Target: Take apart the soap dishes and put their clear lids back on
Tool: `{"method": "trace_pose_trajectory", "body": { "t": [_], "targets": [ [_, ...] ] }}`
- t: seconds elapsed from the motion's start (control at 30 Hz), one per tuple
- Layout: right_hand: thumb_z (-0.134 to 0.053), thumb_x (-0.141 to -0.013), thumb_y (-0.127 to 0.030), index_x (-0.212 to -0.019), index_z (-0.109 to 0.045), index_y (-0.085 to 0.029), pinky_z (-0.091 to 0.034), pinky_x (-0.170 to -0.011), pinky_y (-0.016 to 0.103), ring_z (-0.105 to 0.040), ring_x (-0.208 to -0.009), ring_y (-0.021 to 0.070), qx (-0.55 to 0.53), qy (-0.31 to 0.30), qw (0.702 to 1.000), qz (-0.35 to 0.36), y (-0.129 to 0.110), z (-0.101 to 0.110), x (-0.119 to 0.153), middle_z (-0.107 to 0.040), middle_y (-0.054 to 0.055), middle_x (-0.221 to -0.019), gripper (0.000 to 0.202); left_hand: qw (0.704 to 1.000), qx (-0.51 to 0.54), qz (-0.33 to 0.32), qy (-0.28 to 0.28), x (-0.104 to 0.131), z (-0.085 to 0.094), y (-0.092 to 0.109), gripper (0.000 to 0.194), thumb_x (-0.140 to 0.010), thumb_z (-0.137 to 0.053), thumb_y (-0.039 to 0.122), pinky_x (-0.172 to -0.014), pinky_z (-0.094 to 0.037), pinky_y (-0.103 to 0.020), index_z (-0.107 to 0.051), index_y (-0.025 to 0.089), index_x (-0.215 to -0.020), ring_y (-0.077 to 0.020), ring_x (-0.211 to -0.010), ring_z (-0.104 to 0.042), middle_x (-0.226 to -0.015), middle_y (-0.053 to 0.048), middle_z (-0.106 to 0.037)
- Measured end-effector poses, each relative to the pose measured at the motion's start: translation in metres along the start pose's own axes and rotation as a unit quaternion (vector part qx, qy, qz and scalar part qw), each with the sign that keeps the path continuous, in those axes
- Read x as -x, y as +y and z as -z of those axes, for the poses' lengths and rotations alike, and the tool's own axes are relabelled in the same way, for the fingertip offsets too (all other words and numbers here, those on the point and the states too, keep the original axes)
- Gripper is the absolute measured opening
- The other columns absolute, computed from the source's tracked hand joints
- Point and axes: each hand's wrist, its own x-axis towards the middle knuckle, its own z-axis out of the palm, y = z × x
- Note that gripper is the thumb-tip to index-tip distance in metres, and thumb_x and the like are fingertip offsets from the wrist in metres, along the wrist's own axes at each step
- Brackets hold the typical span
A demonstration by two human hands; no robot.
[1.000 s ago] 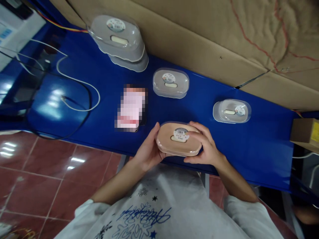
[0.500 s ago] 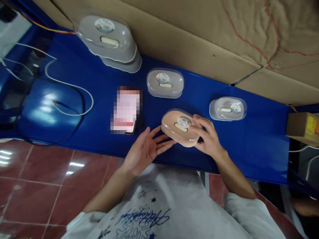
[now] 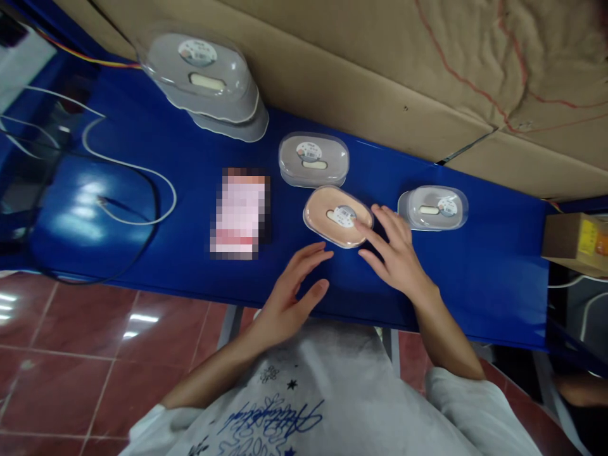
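A peach-coloured oval box (image 3: pixel 316 212) with a clear lid and a round label lies on the blue table in front of me. My right hand (image 3: pixel 396 256) is at its right side with fingers spread; a fingertip is over the label's edge, and I cannot tell if it touches. Below the box, my left hand (image 3: pixel 297 294) hovers with thumb and fingers apart, holding nothing. Just behind the peach box sits a grey oval box (image 3: pixel 294 161) with a similar lid and label. A smaller grey oval box (image 3: pixel 413 218) lies to the right of my right hand.
Larger grey oval boxes (image 3: pixel 199 104) stand stacked at the back left. A phone-like object, pixelated (image 3: pixel 240 215), lies left of centre. Cables (image 3: pixel 156 168) loop over the table's left part. Brown board (image 3: pixel 361 82) lines the back; a cardboard box (image 3: pixel 563 237) is at the right.
The peach box has moved away from me and lies flat on the table. My left hand has turned and come off it, and my right hand's grip has loosened.
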Motion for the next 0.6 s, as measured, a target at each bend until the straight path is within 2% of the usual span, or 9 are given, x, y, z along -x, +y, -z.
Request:
{"method": "trace_pose_trajectory", "body": {
  "t": [0.07,0.13,0.17,0.23,0.3,0.37,0.43,0.53,0.6],
  "targets": [
    [-0.052,-0.11,-0.045,-0.173,-0.023,-0.039,-0.031,-0.13,0.069,-0.032,-0.165,0.0393,0.042,0.027,0.998,-0.035,0.01,0.005,0.002,-0.027,0.008,-0.181,0.069,0.994,0.052,0.029,-0.089,-0.011,0.0,0.0,0.059,-0.105,-0.069,0.04,-0.136,-0.029,-0.061,-0.049,0.053,-0.159,-0.0325,-0.168,-0.028,-0.181,0.003,-0.03],
    [-0.045,-0.112,-0.05,-0.173,-0.025,-0.035,-0.028,-0.13,0.07,-0.027,-0.166,0.0398,0.09,0.061,0.99,-0.09,0.023,0.012,0.004,-0.026,0.01,-0.181,0.066,0.984,0.11,0.046,-0.133,-0.025,0.001,0.001,0.068,-0.104,-0.07,0.042,-0.136,-0.028,-0.06,-0.04,0.056,-0.163,-0.0318,-0.169,-0.023,-0.183,0.006,-0.022],
    [-0.041,-0.113,-0.051,-0.173,-0.027,-0.033,-0.027,-0.13,0.07,-0.025,-0.167,0.0397,0.114,0.074,0.983,-0.126,0.029,0.015,0.006,-0.026,0.011,-0.181,0.064,0.981,0.124,0.051,-0.142,-0.031,0.001,0.003,0.067,-0.104,-0.07,0.043,-0.136,-0.027,-0.059,-0.042,0.054,-0.163,-0.0315,-0.169,-0.023,-0.183,0.006,-0.022],
    [-0.034,-0.114,-0.05,-0.171,-0.032,-0.028,-0.025,-0.13,0.069,-0.026,-0.166,0.0393,0.147,0.079,0.967,-0.194,0.039,0.023,0.009,-0.029,0.015,-0.179,0.061,0.976,0.136,0.058,-0.158,-0.04,0.003,0.007,0.058,-0.104,-0.07,0.044,-0.136,-0.028,-0.058,-0.053,0.048,-0.159,-0.0321,-0.166,-0.03,-0.18,0.002,-0.033],
    [-0.034,-0.114,-0.052,-0.171,-0.033,-0.023,-0.026,-0.129,0.068,-0.031,-0.163,0.0408,0.163,0.056,0.957,-0.231,0.042,0.029,0.013,-0.034,0.021,-0.176,0.064,0.972,0.147,0.063,-0.171,-0.044,0.004,0.01,0.049,-0.104,-0.07,0.046,-0.133,-0.036,-0.057,-0.063,0.04,-0.152,-0.0331,-0.16,-0.045,-0.171,-0.003,-0.05],
    [-0.041,-0.112,-0.058,-0.171,-0.031,-0.022,-0.032,-0.123,0.071,-0.036,-0.159,0.0452,0.174,0.014,0.958,-0.229,0.037,0.036,0.018,-0.036,0.023,-0.174,0.07,0.974,0.151,0.067,-0.157,-0.042,0.005,0.01,0.043,-0.105,-0.068,0.046,-0.127,-0.046,-0.055,-0.068,0.034,-0.146,-0.0319,-0.148,-0.059,-0.157,-0.007,-0.065],
    [-0.054,-0.105,-0.065,-0.172,-0.03,-0.026,-0.039,-0.115,0.071,-0.039,-0.153,0.0495,0.173,-0.029,0.963,-0.202,0.027,0.042,0.025,-0.038,0.022,-0.172,0.08,0.985,0.123,0.058,-0.11,-0.036,0.004,0.006,0.039,-0.105,-0.067,0.044,-0.122,-0.051,-0.051,-0.07,0.031,-0.142,-0.0291,-0.14,-0.066,-0.148,-0.008,-0.071],
    [-0.069,-0.098,-0.062,-0.171,-0.032,-0.035,-0.047,-0.107,0.064,-0.05,-0.141,0.0472,0.127,-0.083,0.976,-0.153,0.009,0.049,0.036,-0.046,0.019,-0.165,0.086,0.999,0.025,0.015,-0.037,-0.021,0.003,0.001,0.04,-0.104,-0.069,0.038,-0.12,-0.052,-0.049,-0.066,0.031,-0.144,-0.0273,-0.138,-0.065,-0.149,-0.008,-0.068],
    [-0.075,-0.097,-0.053,-0.17,-0.032,-0.04,-0.046,-0.108,0.064,-0.054,-0.138,0.0443,0.075,-0.103,0.985,-0.115,-0.002,0.05,0.04,-0.05,0.016,-0.157,0.086,0.998,-0.051,-0.022,-0.032,-0.011,0.004,0.001,0.052,-0.101,-0.074,0.035,-0.119,-0.053,-0.05,-0.059,0.033,-0.151,-0.0286,-0.141,-0.062,-0.155,-0.009,-0.062]
  ]
}}
